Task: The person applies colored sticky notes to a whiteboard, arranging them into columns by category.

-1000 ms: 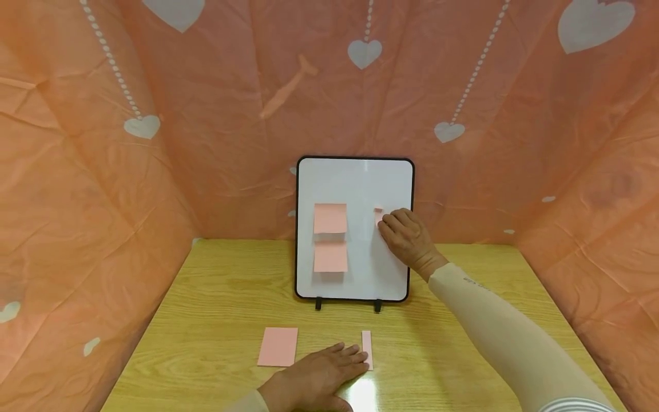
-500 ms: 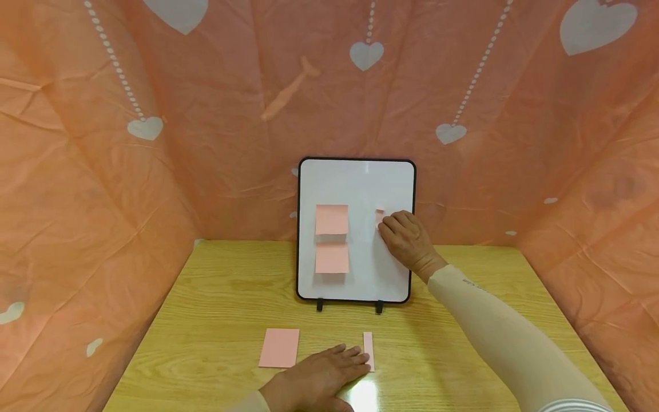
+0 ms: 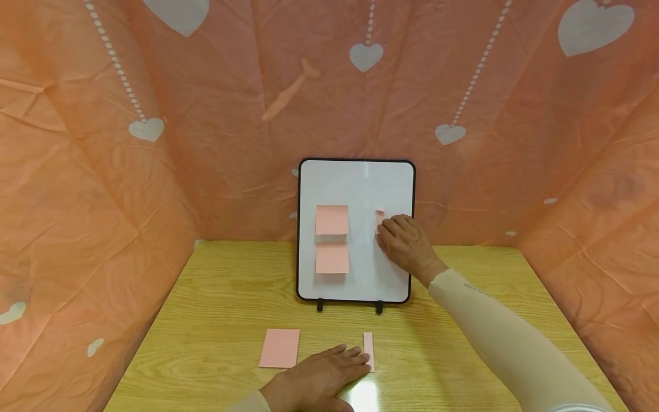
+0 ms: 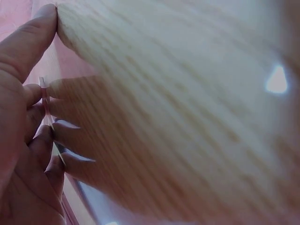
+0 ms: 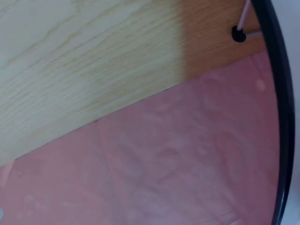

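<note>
A narrow pink sticky note [image 3: 379,220] is on the right half of a black-framed whiteboard [image 3: 360,186]. My right hand [image 3: 409,245], its fingers curled, pinches that note near its lower end, though the fingertips are partly hidden. Two square pink sticky notes, an upper one [image 3: 332,220] and a lower one [image 3: 332,258], hang on the board's left half. My left hand [image 3: 318,375] lies on the table with its fingers extended, touching a narrow pink sticky pad [image 3: 368,343]. To its left lies a square pink sticky pad [image 3: 280,348]. The right wrist view does not show the hand.
The whiteboard stands on small black feet [image 3: 379,307] on a wooden table [image 3: 226,286]. Orange cloth [image 3: 231,171] with white hearts encloses the table at the back and sides. In the right wrist view the board's black edge [image 5: 283,117] runs close by.
My right hand has slid slightly down the board, so a bit more of the narrow sticky note shows above its fingers. The left hand has stayed put.
</note>
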